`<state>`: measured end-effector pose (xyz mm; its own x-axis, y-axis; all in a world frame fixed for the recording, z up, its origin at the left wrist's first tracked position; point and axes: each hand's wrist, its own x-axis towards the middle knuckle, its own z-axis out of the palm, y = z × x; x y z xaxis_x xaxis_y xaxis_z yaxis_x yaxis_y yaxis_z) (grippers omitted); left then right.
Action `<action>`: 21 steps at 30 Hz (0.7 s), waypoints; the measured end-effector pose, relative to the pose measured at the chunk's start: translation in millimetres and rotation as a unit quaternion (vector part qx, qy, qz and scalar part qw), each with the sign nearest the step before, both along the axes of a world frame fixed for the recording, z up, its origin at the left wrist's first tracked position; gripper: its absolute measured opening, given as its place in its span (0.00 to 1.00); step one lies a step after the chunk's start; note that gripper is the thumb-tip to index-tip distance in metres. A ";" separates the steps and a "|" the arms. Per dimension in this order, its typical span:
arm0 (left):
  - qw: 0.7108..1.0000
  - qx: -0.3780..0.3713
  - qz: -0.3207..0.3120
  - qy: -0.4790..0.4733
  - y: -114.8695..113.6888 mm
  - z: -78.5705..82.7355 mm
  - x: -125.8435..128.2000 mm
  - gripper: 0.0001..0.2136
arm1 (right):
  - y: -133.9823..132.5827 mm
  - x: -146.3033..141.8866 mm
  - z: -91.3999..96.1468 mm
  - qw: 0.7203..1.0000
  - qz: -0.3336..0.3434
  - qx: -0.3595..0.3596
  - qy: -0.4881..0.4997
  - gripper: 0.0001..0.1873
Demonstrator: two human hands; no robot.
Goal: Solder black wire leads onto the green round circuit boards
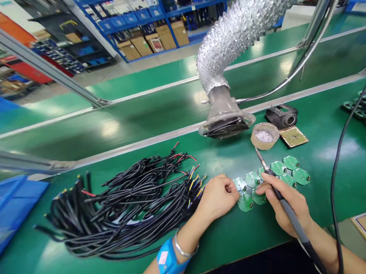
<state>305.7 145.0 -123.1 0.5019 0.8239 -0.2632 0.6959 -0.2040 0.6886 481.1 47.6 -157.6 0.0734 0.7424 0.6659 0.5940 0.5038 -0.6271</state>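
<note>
My right hand (289, 205) is closed round the black handle of a soldering iron (269, 173), its tip pointing up and away over the bench. Under and around that hand lie several small round green circuit boards (290, 163). My left hand (218, 196) rests on the green mat with fingers curled, thumb and fingertips pinched near the leftmost board (240, 185); what they pinch is too small to name. A blue wrist strap and a metal bangle sit on the left wrist. Just left of that hand lies a large bundle of black cables (128, 209) with coloured wire ends.
A silver flexible fume duct with a fan mouth (227, 124) hangs over the bench behind the boards. Beside it are a tape-ringed dish of solder scraps (264, 135), a brown sponge pad (293, 136) and a black stand (281, 115). More boards lie far right (365, 107). A blue bin (8, 207) sits left.
</note>
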 end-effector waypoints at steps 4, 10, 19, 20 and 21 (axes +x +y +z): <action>0.999 0.032 -0.009 0.002 2.3 -3.3 -1.2 0.05 | 2.6 0.1 2.0 1.000 -0.018 -0.009 -0.013 0.28; 0.990 -0.050 -0.035 -0.123 0.8 -5.8 -13.1 0.07 | 4.3 -13.7 -1.7 0.999 -0.015 -0.044 0.014 0.18; 0.962 -0.192 -0.074 -0.183 -8.4 -2.3 -20.6 0.16 | 10.3 -29.5 3.8 0.999 0.022 -0.040 0.007 0.16; 0.956 -0.213 -0.071 -0.187 -9.8 -1.9 -21.2 0.16 | 10.3 -30.1 4.5 0.999 0.024 -0.038 0.008 0.17; 0.952 -0.225 -0.070 -0.193 -11.0 -1.5 -21.6 0.16 | 10.2 -30.7 5.1 0.999 0.027 -0.038 0.012 0.17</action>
<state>284.0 134.0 -124.6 0.7291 0.5890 -0.3486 0.3614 0.1012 0.9269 450.4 57.8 -152.5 0.0473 0.7945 0.6054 0.5508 0.4848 -0.6794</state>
